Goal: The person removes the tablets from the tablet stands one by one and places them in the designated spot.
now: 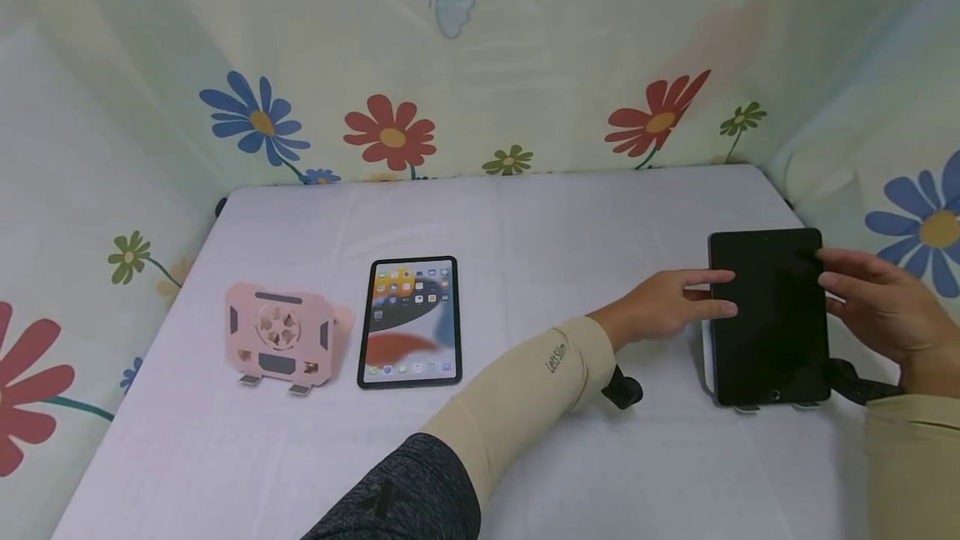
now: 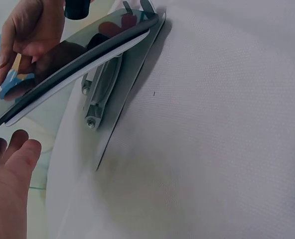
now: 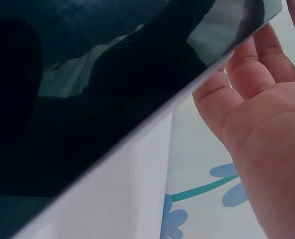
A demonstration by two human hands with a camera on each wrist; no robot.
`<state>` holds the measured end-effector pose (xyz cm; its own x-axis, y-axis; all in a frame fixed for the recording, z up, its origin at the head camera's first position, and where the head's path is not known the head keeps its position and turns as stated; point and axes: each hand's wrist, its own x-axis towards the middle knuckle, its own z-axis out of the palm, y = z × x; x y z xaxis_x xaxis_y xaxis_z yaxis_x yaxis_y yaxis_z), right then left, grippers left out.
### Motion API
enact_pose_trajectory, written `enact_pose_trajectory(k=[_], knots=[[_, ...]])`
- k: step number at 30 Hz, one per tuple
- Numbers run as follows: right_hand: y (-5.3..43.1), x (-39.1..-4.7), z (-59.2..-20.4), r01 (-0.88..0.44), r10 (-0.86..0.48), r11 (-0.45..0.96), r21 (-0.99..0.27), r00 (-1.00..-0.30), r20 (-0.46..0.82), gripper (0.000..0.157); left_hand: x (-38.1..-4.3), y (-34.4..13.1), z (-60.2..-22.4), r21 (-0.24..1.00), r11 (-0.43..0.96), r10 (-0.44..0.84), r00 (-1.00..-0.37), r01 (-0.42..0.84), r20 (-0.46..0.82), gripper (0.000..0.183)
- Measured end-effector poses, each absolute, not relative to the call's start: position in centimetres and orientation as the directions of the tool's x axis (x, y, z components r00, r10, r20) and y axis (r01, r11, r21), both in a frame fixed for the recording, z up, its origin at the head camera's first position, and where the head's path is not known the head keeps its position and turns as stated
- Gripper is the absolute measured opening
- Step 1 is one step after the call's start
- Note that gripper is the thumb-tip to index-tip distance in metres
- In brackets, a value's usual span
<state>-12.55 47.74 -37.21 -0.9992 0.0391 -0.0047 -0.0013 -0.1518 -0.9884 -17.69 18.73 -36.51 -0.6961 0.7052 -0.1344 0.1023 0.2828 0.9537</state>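
A tablet with a dark screen point(image 1: 768, 315) leans tilted on a grey metal stand point(image 2: 132, 64) at the table's right. My left hand point(image 1: 675, 302) is at its left edge, fingers extended. In the left wrist view those fingers point(image 2: 18, 157) are apart from the tablet point(image 2: 73, 62). My right hand point(image 1: 885, 298) is by the right edge, fingers loosely bent. In the right wrist view its fingertips reach the tablet's edge point(image 3: 137, 129) and are partly hidden there; I cannot tell whether they touch it.
Left of centre lies another tablet point(image 1: 411, 323), its screen lit with app icons. Beside it stands a pink stand point(image 1: 288, 311) with a round cut-out and grey pads. A white cloth covers the table point(image 1: 540, 223). Flower-printed curtains point(image 1: 555, 90) close off the back and sides.
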Motion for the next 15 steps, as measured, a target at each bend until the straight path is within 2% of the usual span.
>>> enact_pose_trajectory(k=[6, 10, 15], knots=[[47.97, -12.94, -37.73, -0.010, -0.026, -0.136, -0.991, -1.000, 0.013, 0.038, -17.63, 18.91, -36.16, 0.945, 0.311, 0.695, -0.702, 0.097, -0.156, 0.050], [48.09, -13.17, -37.87, 0.008, -0.025, -0.090, -0.996, -1.000, -0.006, 0.038, -17.54, 18.81, -35.93, 0.945, 0.311, 0.694, -0.703, 0.099, -0.154, 0.050], [47.91, -13.31, -37.40, 0.004, -0.034, -0.100, -0.995, -0.999, 0.000, 0.038, -17.49, 18.82, -35.71, 0.948, 0.303, 0.689, -0.708, 0.093, -0.151, 0.049]])
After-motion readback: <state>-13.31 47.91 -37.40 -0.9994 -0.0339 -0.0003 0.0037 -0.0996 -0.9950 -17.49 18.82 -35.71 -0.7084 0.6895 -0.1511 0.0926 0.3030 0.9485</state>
